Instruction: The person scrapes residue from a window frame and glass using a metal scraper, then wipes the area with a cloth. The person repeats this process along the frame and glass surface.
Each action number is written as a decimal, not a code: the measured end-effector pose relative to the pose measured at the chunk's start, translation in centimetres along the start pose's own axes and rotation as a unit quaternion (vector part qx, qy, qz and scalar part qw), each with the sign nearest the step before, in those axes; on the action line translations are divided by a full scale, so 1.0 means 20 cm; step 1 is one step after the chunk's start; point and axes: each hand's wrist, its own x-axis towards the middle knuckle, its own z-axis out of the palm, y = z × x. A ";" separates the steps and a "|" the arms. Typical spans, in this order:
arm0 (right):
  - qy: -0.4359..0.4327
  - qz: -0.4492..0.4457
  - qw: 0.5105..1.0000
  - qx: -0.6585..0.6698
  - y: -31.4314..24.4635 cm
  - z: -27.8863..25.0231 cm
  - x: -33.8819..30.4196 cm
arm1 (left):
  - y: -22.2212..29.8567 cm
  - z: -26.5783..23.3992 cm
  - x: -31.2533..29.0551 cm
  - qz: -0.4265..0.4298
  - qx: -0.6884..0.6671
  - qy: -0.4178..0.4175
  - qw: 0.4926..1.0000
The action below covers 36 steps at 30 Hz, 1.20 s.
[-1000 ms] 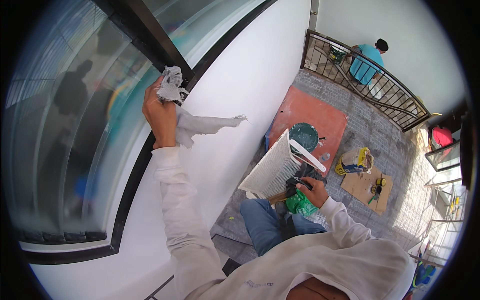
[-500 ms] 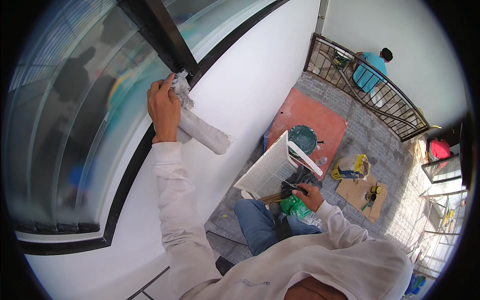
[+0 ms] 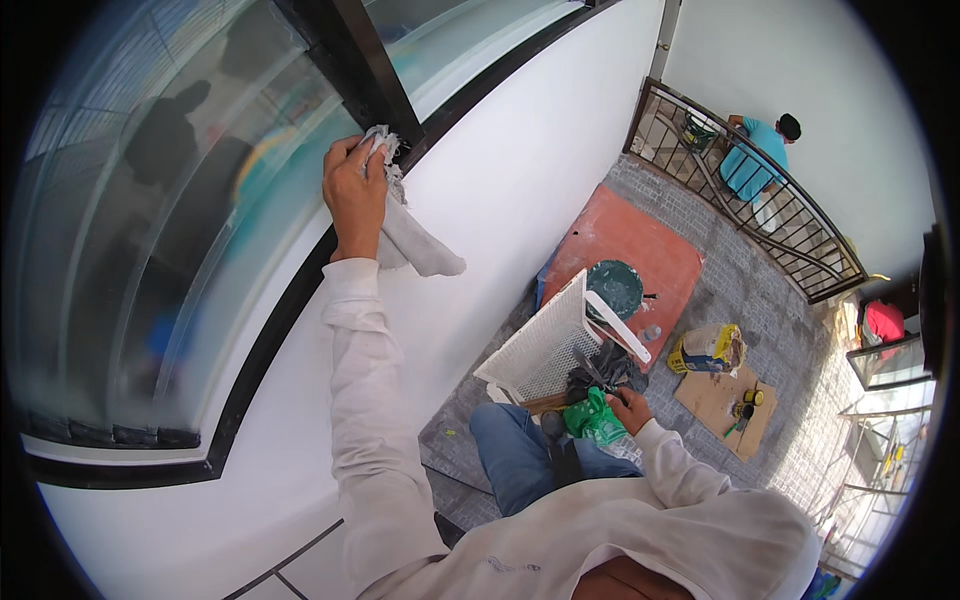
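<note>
Compared with a moment ago, the loose end of the grey rag (image 3: 412, 236) is drawn in closer to the left hand (image 3: 357, 198). This hand grips the rag against the bar joint of the dark window frame (image 3: 372, 80). Well right of the frame, the right hand (image 3: 632, 411) is partly curled; whether it grips anything cannot be told.

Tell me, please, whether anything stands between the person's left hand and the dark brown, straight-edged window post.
Only the frayed, pale grey cloth rag, held bunched in the left hand, lies between that hand and the foot of the dark brown, straight-edged window post; no other obstacle is visible there.
</note>
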 end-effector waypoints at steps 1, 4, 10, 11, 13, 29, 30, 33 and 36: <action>0.000 0.002 1.000 -0.018 0.07 0.01 0.02 | 0.00 0.02 0.01 0.014 0.050 0.002 0.999; 0.007 0.005 0.987 -0.163 0.29 -0.02 0.04 | 0.00 0.07 0.00 0.020 0.185 -0.026 0.982; -0.030 0.079 0.964 -0.252 0.55 -0.15 -0.05 | -0.11 -0.18 -0.15 0.010 0.243 -0.024 0.970; -0.040 0.110 0.954 -0.277 0.57 -0.16 -0.06 | -0.12 -0.26 -0.19 -0.013 0.264 -0.039 0.964; -0.036 0.090 0.959 -0.265 0.61 -0.18 -0.07 | -0.13 -0.44 -0.27 -0.042 0.281 -0.034 0.958; 0.013 0.155 0.970 -0.188 1.06 -0.28 -0.04 | -0.30 -1.48 -0.96 -0.408 0.488 0.031 0.771; 0.027 0.183 0.960 -0.211 1.08 -0.27 -0.06 | -0.31 -1.38 -0.94 -0.361 0.438 0.071 0.820; 0.043 0.154 0.966 -0.205 1.09 -0.25 -0.15 | -0.26 -1.03 -0.78 -0.244 0.312 0.101 0.913; 0.034 0.167 0.968 -0.183 1.07 -0.24 -0.20 | -0.16 -0.46 -0.48 -0.101 0.252 0.095 0.958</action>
